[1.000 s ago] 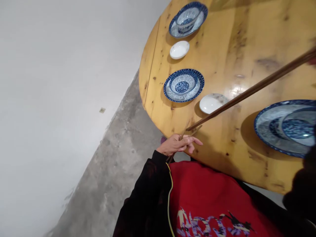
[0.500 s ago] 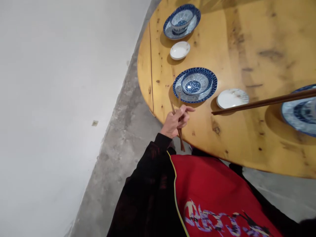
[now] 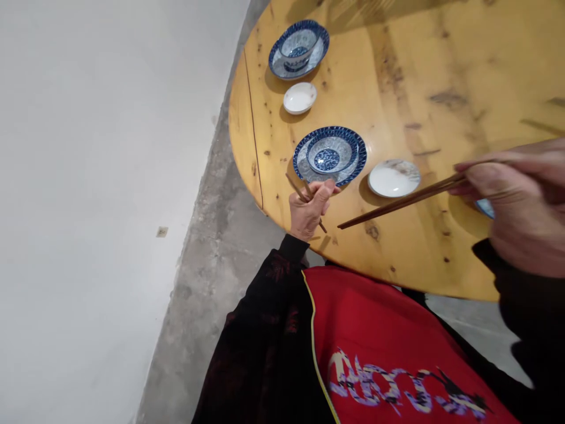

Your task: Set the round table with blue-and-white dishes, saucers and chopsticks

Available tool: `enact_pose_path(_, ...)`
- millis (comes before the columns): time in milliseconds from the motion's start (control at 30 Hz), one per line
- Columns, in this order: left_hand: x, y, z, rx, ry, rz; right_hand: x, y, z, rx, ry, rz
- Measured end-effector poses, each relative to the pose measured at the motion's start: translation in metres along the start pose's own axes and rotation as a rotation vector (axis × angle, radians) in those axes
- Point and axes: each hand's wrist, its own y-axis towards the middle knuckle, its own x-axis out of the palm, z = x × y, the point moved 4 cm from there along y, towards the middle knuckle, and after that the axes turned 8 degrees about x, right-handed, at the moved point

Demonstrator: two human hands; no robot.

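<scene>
My left hand [image 3: 310, 207] is closed around a pair of brown chopsticks [image 3: 299, 191] at the near edge of the round wooden table [image 3: 424, 88], just below a blue patterned plate [image 3: 358, 159] with a small blue bowl [image 3: 331, 153] on it. My right hand [image 3: 514, 200], close to the camera at the right, grips several long brown chopsticks [image 3: 397, 203] that point left over the table. A small white dish [image 3: 394, 178] lies right of the blue plate, under those chopsticks.
Farther along the table's left edge stand a second blue plate with a bowl [image 3: 299, 44] and a second small white dish [image 3: 299, 98]. A blue plate's rim [image 3: 484, 207] peeks out behind my right hand. Grey concrete floor [image 3: 207, 247] and a white wall lie left.
My left hand has risen onto the table edge beside the blue plate, its chopsticks now tilted up-left. My right hand has come into view, its chopsticks pointing lower toward the table edge.
</scene>
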Motion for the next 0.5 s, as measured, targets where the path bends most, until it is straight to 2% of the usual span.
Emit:
enact_pose_path(67, 0.003, -0.005, -0.006, 0.0, 0.051, -0.019, 0.007, 0.004, -0.013, -0.091, -0.04, 0.036)
enact_pose_path(167, 0.008, -0.015, -0.011, -0.001, 0.132, -0.069, 0.02, 0.002, -0.019, -0.18, -0.027, 0.013)
enact_pose_path(300, 0.014, -0.025, -0.021, -0.017, 0.155, -0.158, 0.028, -0.003, -0.018, -0.188, -0.013, 0.019)
enact_pose_path(500, 0.014, -0.022, -0.038, 0.012, 0.15, -0.172, 0.028, 0.0, -0.016, -0.183, -0.017, 0.021)
